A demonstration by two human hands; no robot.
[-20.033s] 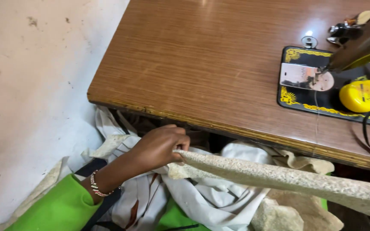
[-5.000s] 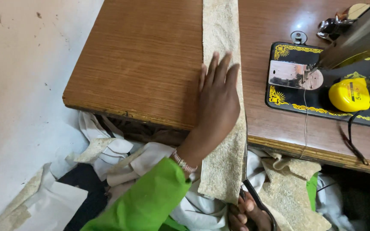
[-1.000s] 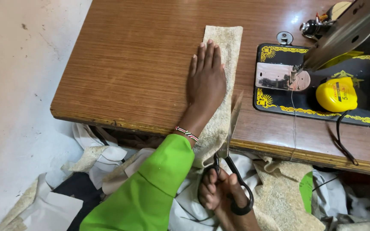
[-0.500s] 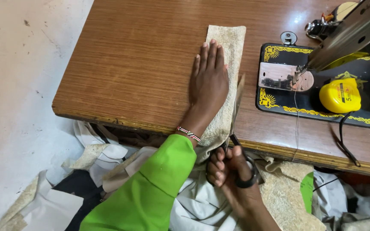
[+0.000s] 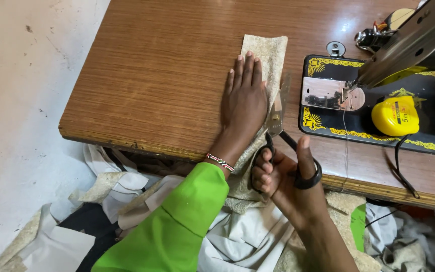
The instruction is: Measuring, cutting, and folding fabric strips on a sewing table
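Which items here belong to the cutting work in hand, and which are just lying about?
In use:
left hand pressed flat on the beige patterned fabric strip
right hand holding the black-handled metal scissors, blades along the strip

Lying about:
round yellow tape measure on the black sewing machine
white and beige cloth pile below the brown wooden table

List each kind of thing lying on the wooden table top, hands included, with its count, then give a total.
Hands: 1, the left hand pressing the fabric
Fabric strips: 1, beige
Scissors: 1, held by the right hand
Tape measures: 1, yellow
Sewing machines: 1
Total: 5
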